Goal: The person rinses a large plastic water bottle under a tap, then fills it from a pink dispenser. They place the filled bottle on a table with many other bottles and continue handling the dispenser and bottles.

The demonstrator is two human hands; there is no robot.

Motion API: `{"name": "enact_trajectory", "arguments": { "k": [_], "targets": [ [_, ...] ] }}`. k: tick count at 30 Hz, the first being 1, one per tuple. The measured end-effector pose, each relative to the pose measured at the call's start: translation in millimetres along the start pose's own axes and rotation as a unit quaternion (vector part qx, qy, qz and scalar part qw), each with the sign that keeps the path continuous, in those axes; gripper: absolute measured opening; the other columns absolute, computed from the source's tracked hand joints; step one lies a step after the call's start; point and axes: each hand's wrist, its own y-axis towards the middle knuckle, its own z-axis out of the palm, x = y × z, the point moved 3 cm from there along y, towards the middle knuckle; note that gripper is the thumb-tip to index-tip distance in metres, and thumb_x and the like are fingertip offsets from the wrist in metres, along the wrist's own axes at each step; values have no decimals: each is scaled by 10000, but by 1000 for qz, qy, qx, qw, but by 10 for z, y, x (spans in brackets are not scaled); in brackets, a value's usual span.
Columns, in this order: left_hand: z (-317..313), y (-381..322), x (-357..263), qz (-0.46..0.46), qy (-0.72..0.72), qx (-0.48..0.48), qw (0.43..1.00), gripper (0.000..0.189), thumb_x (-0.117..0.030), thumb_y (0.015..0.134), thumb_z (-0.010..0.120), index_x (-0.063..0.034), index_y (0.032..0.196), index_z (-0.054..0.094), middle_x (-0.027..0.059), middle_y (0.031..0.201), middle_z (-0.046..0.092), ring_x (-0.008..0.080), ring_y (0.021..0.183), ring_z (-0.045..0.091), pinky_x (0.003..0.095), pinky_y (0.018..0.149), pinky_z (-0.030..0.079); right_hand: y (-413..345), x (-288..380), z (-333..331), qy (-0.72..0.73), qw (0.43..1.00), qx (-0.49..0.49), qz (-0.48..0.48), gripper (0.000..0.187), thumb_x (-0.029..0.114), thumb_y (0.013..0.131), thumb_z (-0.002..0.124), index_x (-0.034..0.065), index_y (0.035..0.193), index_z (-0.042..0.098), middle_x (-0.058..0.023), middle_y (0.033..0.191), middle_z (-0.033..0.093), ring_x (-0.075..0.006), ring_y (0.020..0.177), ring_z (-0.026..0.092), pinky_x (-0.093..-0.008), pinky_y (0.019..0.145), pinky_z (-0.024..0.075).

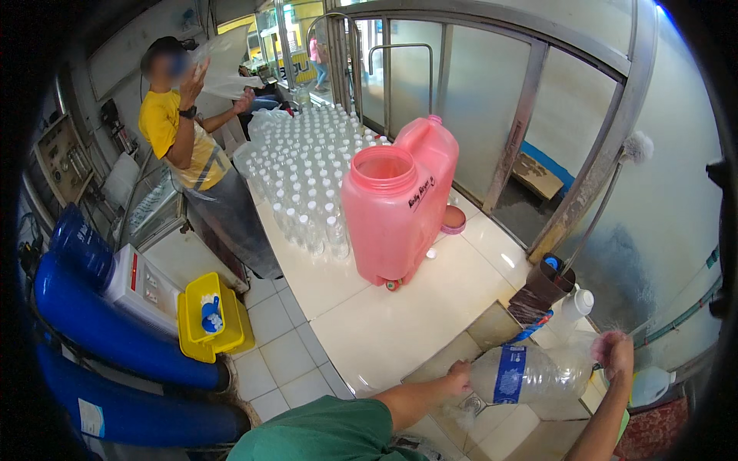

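Over a tiled sink (507,429), a large clear plastic water bottle (545,374) with a blue label lies on its side in the air. My left hand (459,377) grips it at its left end. At its right end is my right hand (618,357), closed around a blurred pink mesh-like scrubber (605,346) that touches the bottle. Water droplets spray about that hand. The fingers on the far side of the bottle are hidden.
A pink jug (383,230) bearing handwriting and many small capped bottles (311,167) stand on the white tiled counter (398,328). A long-handled brush (594,219) rises from a brown holder (542,282) beside the sink. A person (196,132) handles clear plastic across the counter.
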Motion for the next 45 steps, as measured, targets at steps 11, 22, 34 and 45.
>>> {"name": "enact_trajectory", "arguments": {
  "k": [11,22,34,45],
  "targets": [
    [164,199,435,-104,-69,106,987,411,-511,1079,435,-170,1285,538,101,1093,623,273,854,629,421,684,602,-70,24,-82,-37,999,-10,-13,173,95,930,477,0,923,621,-107,721,640,-221,548,629,-330,488,534],
    [150,221,488,-181,-152,286,929,359,-447,1065,505,-124,1025,656,49,882,678,218,734,649,313,613,569,-135,204,-93,-38,999,-18,-18,160,107,917,498,20,912,632,-79,739,631,-188,557,617,-315,491,525],
    [57,243,251,-90,-64,360,926,182,-310,1010,595,-176,1047,713,-21,947,723,126,804,668,277,631,534,-542,249,134,55,995,61,-61,265,218,977,595,-24,1024,690,-65,921,701,-187,834,655,-330,760,533],
    [-377,-45,92,-4,-190,207,960,404,-533,1041,509,-172,1052,691,13,941,723,129,702,648,262,558,504,-2313,-93,499,158,973,56,-161,779,381,962,671,20,1570,343,-185,1535,434,-332,1384,459,-460,1109,403]
  ]
}}
